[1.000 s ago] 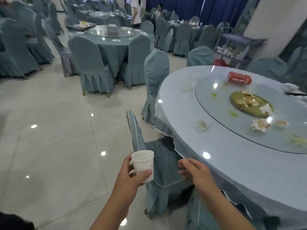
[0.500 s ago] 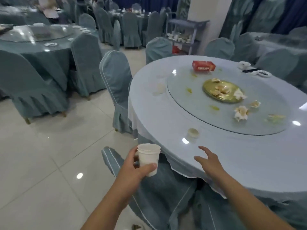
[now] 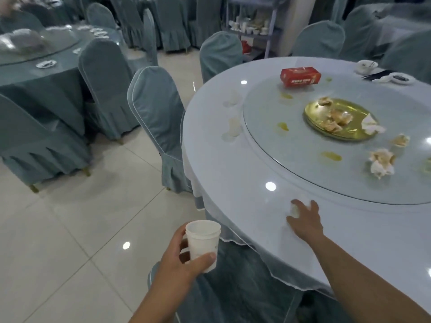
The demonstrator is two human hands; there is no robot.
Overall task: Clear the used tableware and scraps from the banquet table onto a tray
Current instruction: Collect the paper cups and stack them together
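So there's this big round desk with a pale blue-grey cloth [image 3: 233, 173], and a round glass turntable [image 3: 279, 145] takes up its middle. A shiny gold plate [image 3: 313, 114] with food scraps sits on the glass, with a red cardboard tissue box [image 3: 300, 76] behind it and a crumpled white napkin [image 3: 382, 164] nearer the front. The left hand [image 3: 177, 266] is off the desk's edge above a teal-covered chair [image 3: 233, 287], fingers and thumb curled round an upright white paper cup [image 3: 202, 238]. The right hand [image 3: 305, 220] is near the desk's front edge, fingers spread over a small whitish blurry thing [image 3: 294, 210]. Touching it or just above, can't tell.
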